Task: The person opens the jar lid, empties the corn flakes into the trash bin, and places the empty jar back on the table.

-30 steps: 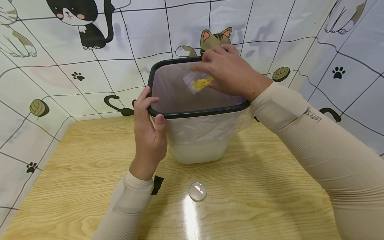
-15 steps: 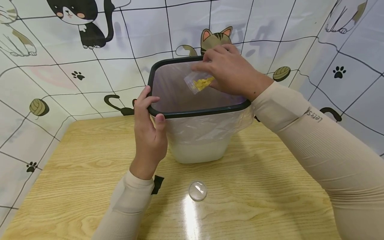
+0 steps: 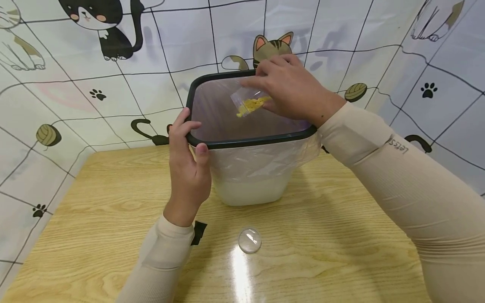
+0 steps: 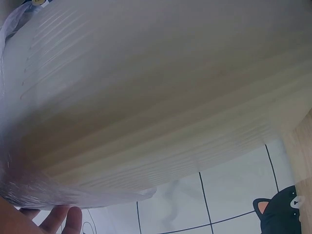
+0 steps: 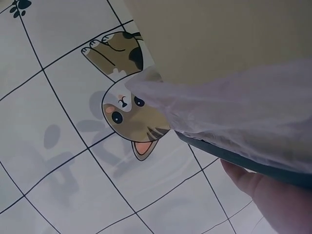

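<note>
My right hand point(image 3: 291, 88) pinches a small clear plastic bag point(image 3: 235, 100) above the opening of a trash bin. Yellow bits point(image 3: 251, 105) lie in the bag and reach its lower-left mouth, which tilts downward. The translucent white trash bin point(image 3: 251, 191) has a dark rim point(image 3: 261, 142) and a thin liner folded over its outside. At its front left corner my left hand point(image 3: 189, 168) holds the rim, fingers bent over the edge and thumb at the front. The left wrist view shows the bin's ribbed side point(image 4: 161, 112) and a few fingertips point(image 4: 73, 222). The bin's bottom is hidden.
A clear round lid-like disc point(image 3: 249, 241) lies on the wooden table point(image 3: 322, 252) in front of the bin. Behind the bin stands a white wall covering point(image 3: 182, 38) with grid lines and cartoon cats. Loose liner film point(image 3: 308, 151) bulges at the bin's right.
In the small bag the yellow bits have slid toward the lower-left mouth, and some now show at its edge. Both hands and the bin stay almost where they were.
</note>
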Tool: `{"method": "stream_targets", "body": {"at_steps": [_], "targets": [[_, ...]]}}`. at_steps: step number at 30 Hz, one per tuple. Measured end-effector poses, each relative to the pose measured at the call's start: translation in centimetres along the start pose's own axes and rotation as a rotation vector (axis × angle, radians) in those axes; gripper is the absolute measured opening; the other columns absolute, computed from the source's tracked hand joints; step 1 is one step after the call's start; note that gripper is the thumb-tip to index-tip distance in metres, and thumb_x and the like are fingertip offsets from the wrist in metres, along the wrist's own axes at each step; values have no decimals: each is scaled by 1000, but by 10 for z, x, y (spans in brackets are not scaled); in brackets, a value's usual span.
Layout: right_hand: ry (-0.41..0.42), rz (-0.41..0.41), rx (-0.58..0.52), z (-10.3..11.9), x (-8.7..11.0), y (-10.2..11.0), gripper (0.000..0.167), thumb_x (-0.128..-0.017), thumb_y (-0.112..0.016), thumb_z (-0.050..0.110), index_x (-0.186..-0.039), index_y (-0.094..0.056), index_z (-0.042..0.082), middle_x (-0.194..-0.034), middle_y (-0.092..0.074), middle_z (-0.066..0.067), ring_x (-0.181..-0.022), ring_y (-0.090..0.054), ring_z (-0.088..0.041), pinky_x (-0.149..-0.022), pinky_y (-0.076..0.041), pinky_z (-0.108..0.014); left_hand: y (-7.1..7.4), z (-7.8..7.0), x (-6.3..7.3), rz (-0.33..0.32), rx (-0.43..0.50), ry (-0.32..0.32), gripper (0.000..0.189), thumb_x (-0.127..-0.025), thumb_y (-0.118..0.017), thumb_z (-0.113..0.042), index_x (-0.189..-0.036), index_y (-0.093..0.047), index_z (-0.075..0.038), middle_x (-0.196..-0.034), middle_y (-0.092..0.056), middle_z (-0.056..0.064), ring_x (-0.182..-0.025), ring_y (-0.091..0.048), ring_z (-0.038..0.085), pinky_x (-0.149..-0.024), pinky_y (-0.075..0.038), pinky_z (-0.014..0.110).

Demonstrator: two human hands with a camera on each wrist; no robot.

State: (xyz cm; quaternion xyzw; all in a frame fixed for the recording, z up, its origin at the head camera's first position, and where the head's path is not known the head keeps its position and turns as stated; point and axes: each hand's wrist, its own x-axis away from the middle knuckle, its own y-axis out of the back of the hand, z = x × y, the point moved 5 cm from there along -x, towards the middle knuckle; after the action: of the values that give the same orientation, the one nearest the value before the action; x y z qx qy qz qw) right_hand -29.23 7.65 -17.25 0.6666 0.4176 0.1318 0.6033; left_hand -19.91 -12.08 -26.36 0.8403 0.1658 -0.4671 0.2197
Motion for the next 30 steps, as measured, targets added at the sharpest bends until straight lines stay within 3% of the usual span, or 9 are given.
{"method": "stream_targets", "body": {"at_steps": [30], "targets": [[-17,45,-26,0,0,0,63,-85,-78,10,-142,-54,22,-124,-59,-17,-124,-49,-39,-108,-32,-64,0,1,0,6,11,17,75,-100,-31,-67,-123,-48,3,-151,-45,15,-146,-37,22,-121,-28,41]]}}
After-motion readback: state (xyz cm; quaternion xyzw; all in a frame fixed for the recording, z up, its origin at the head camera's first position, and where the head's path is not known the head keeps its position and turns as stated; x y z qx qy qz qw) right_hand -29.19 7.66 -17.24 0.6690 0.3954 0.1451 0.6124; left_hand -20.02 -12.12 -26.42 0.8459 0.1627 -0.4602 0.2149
